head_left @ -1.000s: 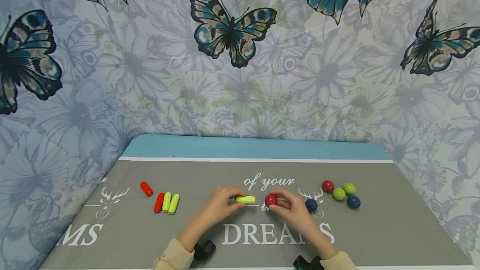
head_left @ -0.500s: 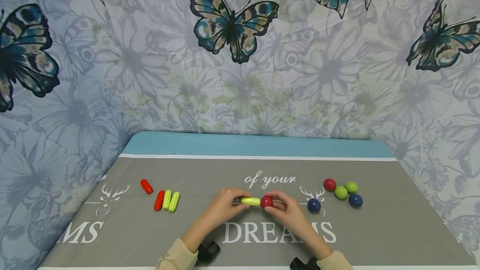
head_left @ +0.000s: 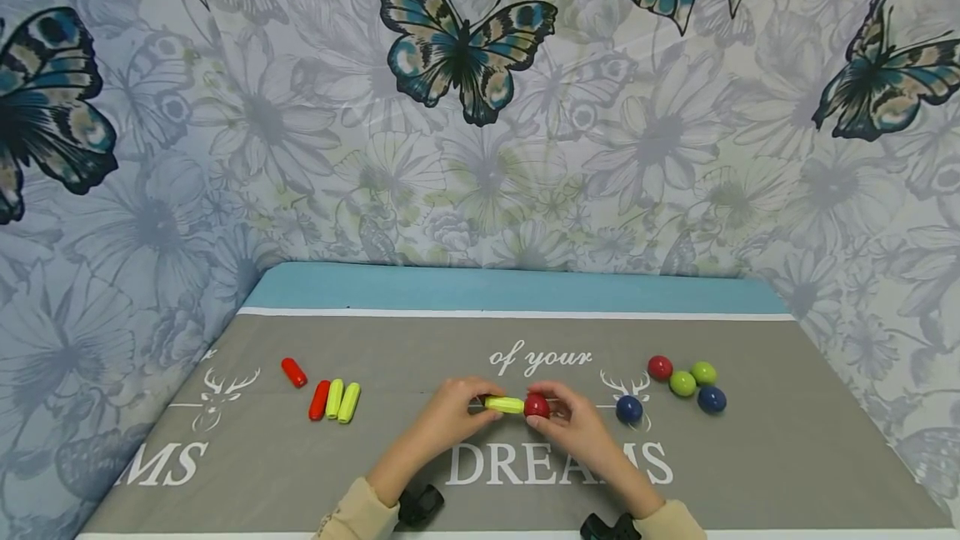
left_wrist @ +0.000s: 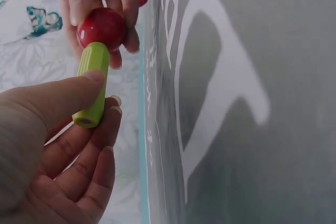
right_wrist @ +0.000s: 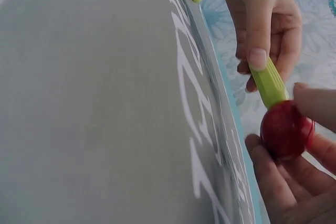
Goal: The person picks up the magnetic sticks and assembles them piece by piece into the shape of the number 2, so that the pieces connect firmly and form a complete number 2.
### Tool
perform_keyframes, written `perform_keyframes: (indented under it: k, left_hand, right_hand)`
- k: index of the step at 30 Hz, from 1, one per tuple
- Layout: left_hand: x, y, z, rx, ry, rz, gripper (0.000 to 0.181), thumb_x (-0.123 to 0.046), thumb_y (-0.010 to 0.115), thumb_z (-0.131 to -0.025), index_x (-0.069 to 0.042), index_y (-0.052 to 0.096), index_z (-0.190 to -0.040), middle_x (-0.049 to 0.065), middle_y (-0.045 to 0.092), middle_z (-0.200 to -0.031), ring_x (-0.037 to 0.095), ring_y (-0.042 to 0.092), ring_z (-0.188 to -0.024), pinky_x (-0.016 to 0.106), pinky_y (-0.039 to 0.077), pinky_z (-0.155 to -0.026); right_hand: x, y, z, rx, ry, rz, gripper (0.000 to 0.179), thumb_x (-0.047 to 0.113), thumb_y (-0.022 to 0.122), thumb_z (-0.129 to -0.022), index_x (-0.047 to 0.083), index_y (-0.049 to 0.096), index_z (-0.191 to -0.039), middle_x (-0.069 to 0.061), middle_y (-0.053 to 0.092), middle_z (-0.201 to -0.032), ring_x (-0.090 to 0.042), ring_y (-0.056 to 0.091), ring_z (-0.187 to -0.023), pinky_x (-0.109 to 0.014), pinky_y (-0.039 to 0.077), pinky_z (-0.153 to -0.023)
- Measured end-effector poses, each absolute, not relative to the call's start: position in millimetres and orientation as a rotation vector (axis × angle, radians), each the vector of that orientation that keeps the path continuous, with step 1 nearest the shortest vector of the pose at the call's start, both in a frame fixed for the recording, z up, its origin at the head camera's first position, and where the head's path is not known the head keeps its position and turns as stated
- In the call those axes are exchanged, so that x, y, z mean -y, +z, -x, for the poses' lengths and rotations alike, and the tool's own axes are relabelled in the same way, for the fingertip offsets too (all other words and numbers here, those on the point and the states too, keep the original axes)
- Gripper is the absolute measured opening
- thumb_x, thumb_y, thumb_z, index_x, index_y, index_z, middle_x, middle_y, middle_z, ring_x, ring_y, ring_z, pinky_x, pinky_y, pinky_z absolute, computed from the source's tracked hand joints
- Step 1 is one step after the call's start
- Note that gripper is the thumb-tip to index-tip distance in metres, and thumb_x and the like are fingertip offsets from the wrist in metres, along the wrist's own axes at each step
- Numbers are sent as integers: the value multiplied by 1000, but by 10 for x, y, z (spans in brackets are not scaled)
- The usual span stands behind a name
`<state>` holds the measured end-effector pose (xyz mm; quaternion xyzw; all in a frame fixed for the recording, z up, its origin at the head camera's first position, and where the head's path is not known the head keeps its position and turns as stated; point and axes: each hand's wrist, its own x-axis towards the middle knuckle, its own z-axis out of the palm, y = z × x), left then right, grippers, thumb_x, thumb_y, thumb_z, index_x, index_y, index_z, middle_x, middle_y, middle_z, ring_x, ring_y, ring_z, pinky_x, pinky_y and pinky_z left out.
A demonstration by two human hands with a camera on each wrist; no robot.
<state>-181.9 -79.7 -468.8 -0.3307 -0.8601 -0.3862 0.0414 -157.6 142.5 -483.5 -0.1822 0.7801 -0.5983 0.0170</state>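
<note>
Since a second ago the gap has closed: red ball (head_left: 536,405) and yellow-green peg (head_left: 504,404) were apart, now the ball sits on the peg's right end, touching, both held just above the desk (head_left: 787,457) near the middle of its front half, over the white "DREAMS" lettering (head_left: 558,467). Head camera dipped a little too.

Left hand (head_left: 450,415) pinches the peg, thumb on top and fingertips under, as the left wrist view shows; its free end pokes out open and hollow-looking. Right hand (head_left: 573,423) has fingers curled round the ball, thumb and fingers cupping its far side.

Peg's long axis runs left-right, roughly parallel to the front edge of the desk, ball end pointing right toward the loose balls. Whether the peg is seated in a hole of the ball or only butted against it: cannot tell.

Judgement for doing this join well: keep the peg level and in line with the ball's centre, push straight along the axis, no twisting off-line; left hand's grip sits mid-peg, so there is room for the end to go in. Ball is smooth and round, likely to roll in the fingers if squeezed off-centre.

Toward the left edge lie two red pegs (head_left: 294,372) and two more yellow-green pegs (head_left: 342,401). Toward the right edge: blue ball (head_left: 628,409) nearest the right hand, then a cluster of red, two green and one blue (head_left: 690,382).
</note>
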Motion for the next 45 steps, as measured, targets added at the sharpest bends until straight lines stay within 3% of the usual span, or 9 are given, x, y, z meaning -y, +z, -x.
perform_keyframes:
  k: [4,13,23,33,45]
  left_hand:
    - [785,-4697,1839,2643,-1182,1008,19,-9,75,-79,-9,71,-98,-1,66,-92,8,59,-81,28,51,-72]
    - [768,-4769,1920,2653,-1233,942,21,-10,75,-80,-9,71,-101,-3,63,-90,9,56,-77,26,49,-69]
    - [741,-4864,2001,2633,-1272,945,21,-5,75,-79,-6,72,-99,-1,63,-91,10,57,-80,26,49,-71]
    - [780,-4971,2057,2591,-1388,941,21,0,75,-78,-3,71,-98,2,64,-88,11,59,-74,26,50,-65]
    - [790,-4995,2069,2579,-1399,934,18,-3,76,-78,-5,72,-96,1,63,-86,13,58,-73,26,49,-64]
  right_hand:
    - [-1414,-4837,1608,-2512,-1782,586,35,5,74,-79,-1,61,-111,-16,60,-107,-29,60,-96,-27,51,-78]
    - [-1424,-4820,1711,-2789,-1533,705,35,8,78,-76,6,65,-108,-7,64,-98,-17,60,-75,-30,52,-66]
    - [-1474,-4958,1784,-2816,-1546,700,38,3,78,-74,7,66,-110,-4,61,-103,-16,60,-82,-28,52,-69]
    - [-1488,-4984,1794,-2861,-1525,648,36,7,79,-75,9,67,-109,0,61,-101,-12,58,-80,-27,50,-69]
    - [-1510,-4999,1807,-2881,-1488,677,35,12,78,-77,10,67,-110,-2,62,-103,-17,58,-83,-30,50,-70]
